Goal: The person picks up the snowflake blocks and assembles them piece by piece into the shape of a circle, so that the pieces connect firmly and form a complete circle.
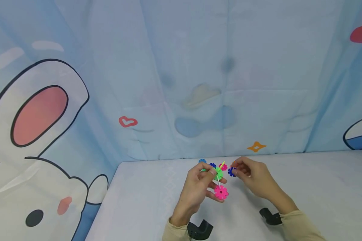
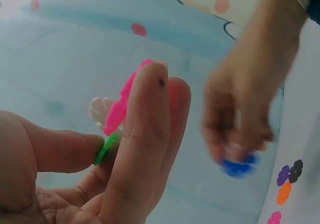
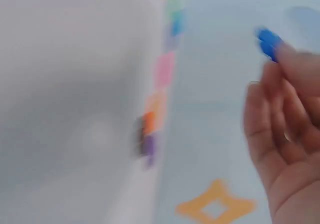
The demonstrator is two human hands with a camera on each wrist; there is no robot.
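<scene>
Two hands [image 1: 196, 186] [image 1: 256, 176], white table [image 1: 147, 201], blue curtain [image 1: 259, 67]

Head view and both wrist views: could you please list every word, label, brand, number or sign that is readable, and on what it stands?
None: no word, label, brand or number can be read in any view.
The backdrop shows only drawings, such as a red heart and an orange star.
No lettering is discernible on the green piece or blue piece.
The row of coloured pieces is too blurred for reading.

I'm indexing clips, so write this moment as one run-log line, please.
left hand: pinches green flower-shaped plastic disc | right hand: pinches blue flower-shaped plastic disc | both discs: apart
</scene>
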